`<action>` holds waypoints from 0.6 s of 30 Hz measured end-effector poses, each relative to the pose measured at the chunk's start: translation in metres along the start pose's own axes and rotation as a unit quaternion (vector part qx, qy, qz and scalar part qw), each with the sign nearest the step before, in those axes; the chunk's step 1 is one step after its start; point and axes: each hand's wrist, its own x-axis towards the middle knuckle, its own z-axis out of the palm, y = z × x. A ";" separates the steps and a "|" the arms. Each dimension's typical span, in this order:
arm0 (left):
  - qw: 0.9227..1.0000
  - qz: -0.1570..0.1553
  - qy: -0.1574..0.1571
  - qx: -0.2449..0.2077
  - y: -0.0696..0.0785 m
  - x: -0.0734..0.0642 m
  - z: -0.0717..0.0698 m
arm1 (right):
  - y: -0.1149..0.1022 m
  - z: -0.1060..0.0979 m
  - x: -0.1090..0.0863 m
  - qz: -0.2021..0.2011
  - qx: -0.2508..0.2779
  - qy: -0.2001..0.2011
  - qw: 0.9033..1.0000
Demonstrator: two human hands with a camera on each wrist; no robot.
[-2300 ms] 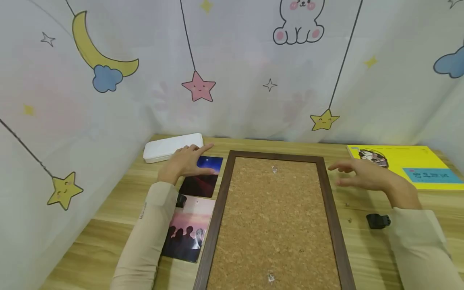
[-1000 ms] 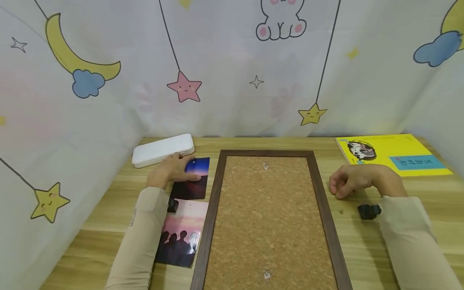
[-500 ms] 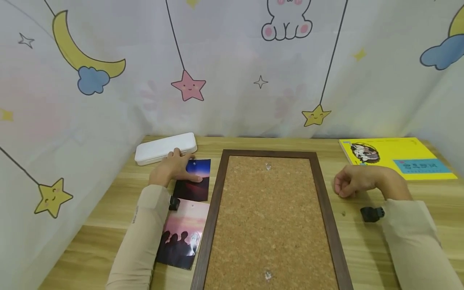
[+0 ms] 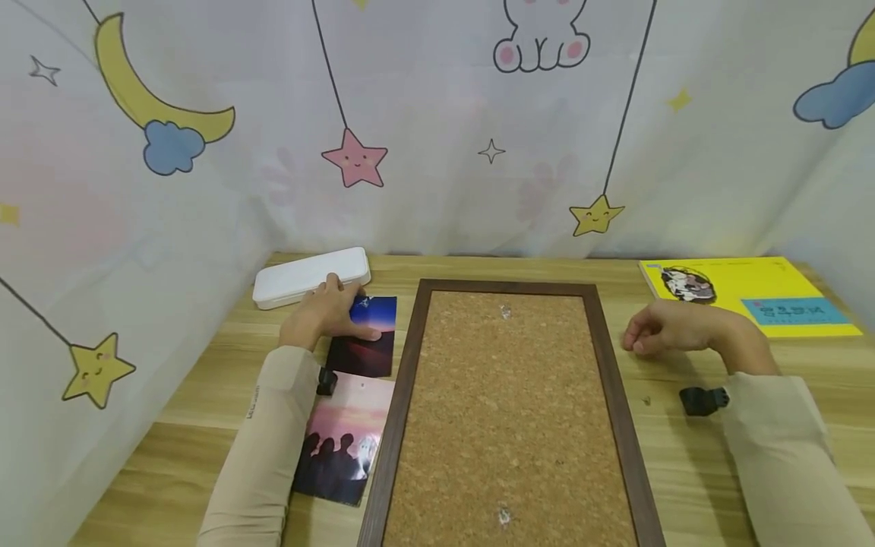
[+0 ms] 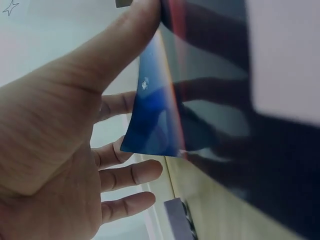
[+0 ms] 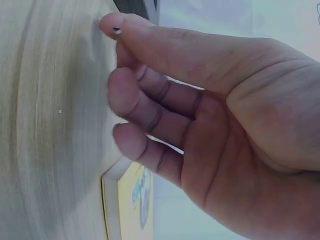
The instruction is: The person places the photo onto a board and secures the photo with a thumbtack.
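My left hand (image 4: pixel 321 310) holds a photo (image 4: pixel 362 357) with a blue sky over dark ground, beside the frame's left edge. In the left wrist view the thumb lies on the photo's (image 5: pixel 155 125) near face and fingers reach behind it; the other fingers are spread. A second photo (image 4: pixel 345 448), pink with dark silhouettes, lies below it. To the right of the wood-framed corkboard (image 4: pixel 513 403), my right hand (image 4: pixel 673 327) pinches a tiny pin (image 6: pixel 117 30) between thumb and index finger, mostly hidden by the fingertips. Its other fingers are curled loosely.
A white case (image 4: pixel 311 277) lies behind the left hand. At the back right is a yellow book (image 4: pixel 759 296). Another tiny pin (image 4: pixel 646 400) lies on the table right of the corkboard. Clear shiny spots show on the cork near its top and bottom.
My right hand has come down to the table, picked up one of two tiny pins and risen slightly. The left hand has lowered onto the blue photo and taken hold of it.
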 end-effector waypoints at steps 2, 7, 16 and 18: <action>1.000 -0.001 0.003 -0.003 -0.001 0.000 0.000 | -0.001 -0.001 -0.001 -0.009 -0.005 0.017 1.000; 1.000 -0.007 0.022 0.008 -0.002 -0.001 -0.002 | -0.004 -0.005 -0.001 -0.034 0.011 0.059 0.998; 0.999 -0.001 0.018 0.034 -0.002 0.001 0.001 | -0.014 -0.007 -0.007 -0.079 -0.016 0.120 0.990; 0.999 0.006 0.031 0.039 -0.002 0.002 0.001 | -0.020 -0.011 -0.011 -0.082 -0.019 0.144 0.986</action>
